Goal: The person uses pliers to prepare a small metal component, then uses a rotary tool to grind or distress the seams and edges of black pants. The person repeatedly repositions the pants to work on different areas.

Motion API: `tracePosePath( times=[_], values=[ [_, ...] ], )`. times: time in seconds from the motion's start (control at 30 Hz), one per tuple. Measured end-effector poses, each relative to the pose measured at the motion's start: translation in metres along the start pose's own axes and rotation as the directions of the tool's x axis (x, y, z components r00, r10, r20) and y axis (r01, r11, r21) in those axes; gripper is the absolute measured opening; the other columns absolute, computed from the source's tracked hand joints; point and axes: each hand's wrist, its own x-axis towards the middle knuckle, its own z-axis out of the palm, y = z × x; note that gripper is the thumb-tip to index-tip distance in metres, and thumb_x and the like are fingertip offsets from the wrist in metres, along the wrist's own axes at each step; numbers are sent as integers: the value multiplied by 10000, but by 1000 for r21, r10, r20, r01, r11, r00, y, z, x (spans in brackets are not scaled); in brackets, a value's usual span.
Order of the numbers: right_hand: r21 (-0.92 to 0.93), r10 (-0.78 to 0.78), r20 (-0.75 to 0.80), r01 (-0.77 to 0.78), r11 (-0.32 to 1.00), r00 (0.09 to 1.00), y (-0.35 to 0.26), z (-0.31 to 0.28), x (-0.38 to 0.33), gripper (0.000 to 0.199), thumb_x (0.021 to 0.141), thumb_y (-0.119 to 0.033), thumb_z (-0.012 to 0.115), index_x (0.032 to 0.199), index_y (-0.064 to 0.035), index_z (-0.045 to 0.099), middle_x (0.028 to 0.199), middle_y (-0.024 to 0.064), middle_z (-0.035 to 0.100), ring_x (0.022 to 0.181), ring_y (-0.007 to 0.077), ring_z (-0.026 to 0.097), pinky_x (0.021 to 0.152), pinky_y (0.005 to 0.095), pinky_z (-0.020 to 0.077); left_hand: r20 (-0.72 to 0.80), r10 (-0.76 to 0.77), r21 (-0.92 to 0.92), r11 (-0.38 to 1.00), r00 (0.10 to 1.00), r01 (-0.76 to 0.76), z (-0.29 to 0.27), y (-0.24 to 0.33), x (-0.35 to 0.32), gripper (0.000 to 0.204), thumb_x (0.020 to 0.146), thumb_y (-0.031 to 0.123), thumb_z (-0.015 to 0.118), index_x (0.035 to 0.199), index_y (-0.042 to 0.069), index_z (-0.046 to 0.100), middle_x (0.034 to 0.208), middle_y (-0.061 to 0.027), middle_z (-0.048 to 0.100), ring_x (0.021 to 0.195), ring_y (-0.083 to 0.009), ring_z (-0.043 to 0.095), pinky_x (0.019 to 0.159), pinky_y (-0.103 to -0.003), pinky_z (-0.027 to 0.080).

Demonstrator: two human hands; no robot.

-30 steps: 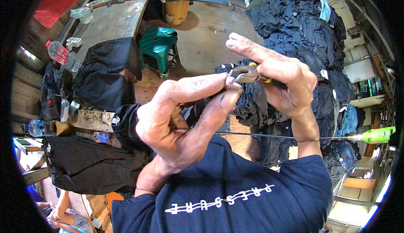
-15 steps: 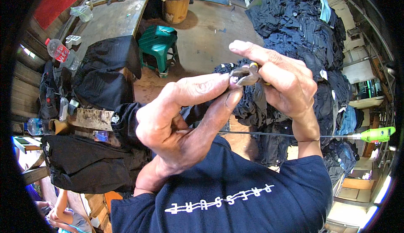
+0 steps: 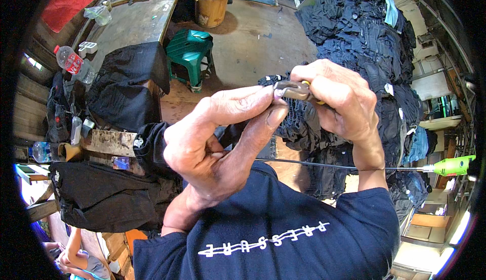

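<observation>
Up close, both hands meet chest-high: the left hand (image 3: 212,148) pinches a small grey piece (image 3: 292,90) that the right hand (image 3: 336,100) clasps tight; a red-labelled bottle (image 3: 71,62) lies on the counter (image 3: 131,24).

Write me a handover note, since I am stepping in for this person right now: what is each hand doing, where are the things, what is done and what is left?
Left hand: raised at chest height, thumb and forefinger pinching the tip of the small grey-brown metal tool.
Right hand: gripping the same tool's other end, a yellow part showing under the fingers.
Nearby: thin black cable running under the right wrist to the green plastic handpiece; pile of dark folded garments behind; green plastic stool on the floor.
Done: tool held in both hands.
Left: I cannot tell; no workpiece is in hand.
</observation>
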Motion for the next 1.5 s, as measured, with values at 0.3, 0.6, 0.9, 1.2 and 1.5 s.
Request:
tracePosePath(
  times=[0.3, 0.6, 0.9, 1.2, 1.5],
  values=[
    [220, 62, -30, -54, 974, 998, 7, 3, 0, 414, 906, 87, 751, 1201, -51, 496, 1158, 334, 768, 1078, 493, 782, 880, 518, 664, -30, -92, -91, 992, 995, 89, 4, 8, -1, 248, 888, -105, 842, 1113, -88, 737, 1081, -214, 811, 1003, -216, 797, 909, -329, 629],
    [20, 35, 8, -36, 999, 999, 0, -2, 5, 441, 891, 118, 739, 1196, -61, 475, 1229, 341, 748, 1118, 481, 773, 883, 509, 672, -72, -98, -116, 989, 993, 89, 9, 7, -2, 238, 891, -98, 843, 1104, -89, 738, 1075, -217, 813, 994, -221, 802, 907, -329, 630],
    [-62, 0, 11, 1, 998, 1000, 0, -4, 4, 462, 846, 136, 762, 1165, -61, 492, 1108, 273, 784, 978, 428, 808, 801, 474, 679, -57, -84, -41, 996, 995, 81, 7, 8, 0, 220, 881, -100, 849, 1082, -82, 762, 1069, -211, 814, 989, -222, 804, 900, -324, 630],
    [61, 29, -21, -28, 998, 999, 6, 0, -6, 393, 787, 42, 779, 1141, -34, 627, 1151, 192, 772, 1014, 414, 772, 879, 436, 636, -41, -82, -31, 996, 996, 81, 6, 7, 2, 213, 875, -108, 849, 1069, -88, 764, 1064, -211, 813, 989, -216, 801, 906, -324, 629],
    [194, 146, -52, -134, 972, 988, 6, -1, 2, 372, 951, 123, 716, 1184, -68, 498, 1199, 353, 753, 1130, 473, 769, 886, 491, 662, -7, -26, -1, 1000, 1000, 26, 4, 7, 6, 254, 853, -127, 851, 1020, -34, 684, 1054, -235, 798, 981, -267, 794, 886, -373, 637]
  ],
)
